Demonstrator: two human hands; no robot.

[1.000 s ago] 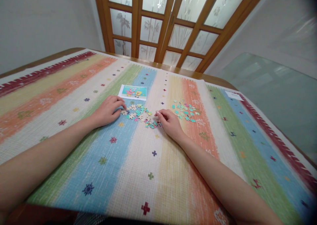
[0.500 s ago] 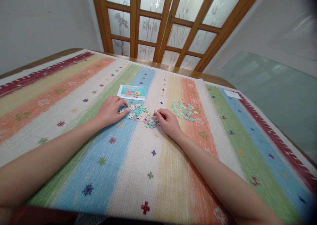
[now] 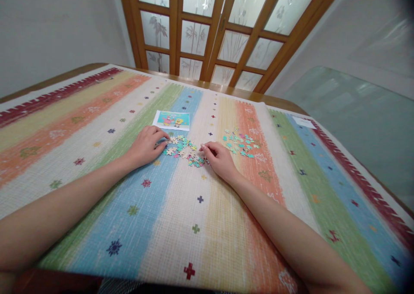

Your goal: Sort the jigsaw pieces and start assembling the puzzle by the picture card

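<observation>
A pile of small jigsaw puzzle pieces lies between my hands, some turquoise and some pale side up. My left hand rests at the pile's left edge, thumb and forefinger apart, with fingertips touching or very near the outer pieces. At the right edge is my right hand, its thumb and forefinger pinched together and the other fingers curled in. Whatever sits in that pinch is too small to make out. Just behind the pile lies a printed cartoon picture card.
A second, looser group of puzzle pieces is spread to the right of my right hand. Striped cloth covers the table. A white paper slip lies at the far right. Beyond the table stand wood-framed glass doors.
My left fingertips have shifted slightly at the pile's edge, and the pale pieces seen between thumb and forefinger no longer show there. My right hand has hardly moved.
</observation>
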